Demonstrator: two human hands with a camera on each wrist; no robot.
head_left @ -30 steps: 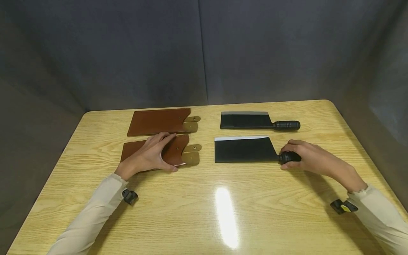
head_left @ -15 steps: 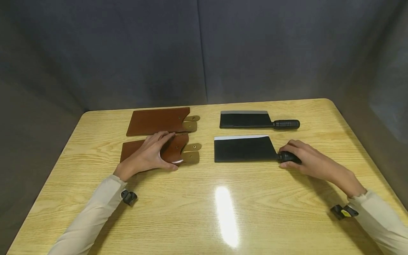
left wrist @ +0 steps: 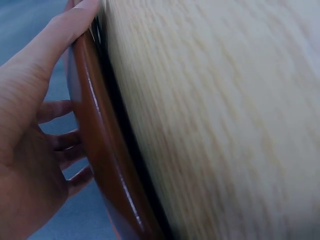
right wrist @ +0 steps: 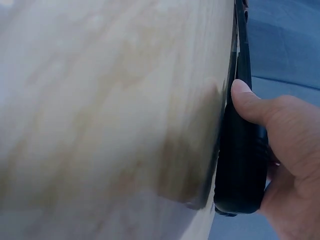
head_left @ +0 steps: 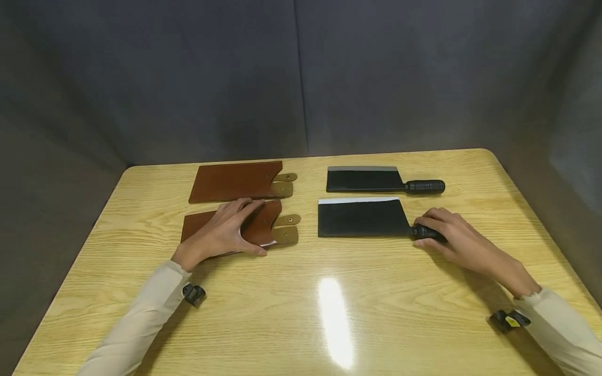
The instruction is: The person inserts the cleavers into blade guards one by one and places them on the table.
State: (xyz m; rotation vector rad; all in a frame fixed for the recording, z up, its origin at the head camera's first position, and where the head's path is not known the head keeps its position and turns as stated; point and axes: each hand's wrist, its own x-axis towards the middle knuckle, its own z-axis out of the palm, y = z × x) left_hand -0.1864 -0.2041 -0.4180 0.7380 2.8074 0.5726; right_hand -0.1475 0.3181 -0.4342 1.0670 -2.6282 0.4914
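My left hand spans the nearer brown leather knife sheath, thumb at its near edge and fingertips at the far edge. In the left wrist view the sheath's side bows up between thumb and curled fingers. Its snap straps point right. On the right, my right hand grips the black handle of the nearer cleaver, whose dark blade points left with its bright edge on the far side. The right wrist view shows my thumb along the handle, with a shadow beside it.
Behind these lie a second brown sheath and a second black cleaver, close to the table's back edge. Grey curtains enclose the wooden table at the back and sides. A light reflection shines near the middle front.
The nearer cleaver's blade has shifted slightly toward the farther cleaver, narrowing the gap between them in the head view. My left hand keeps its place on the sheath.
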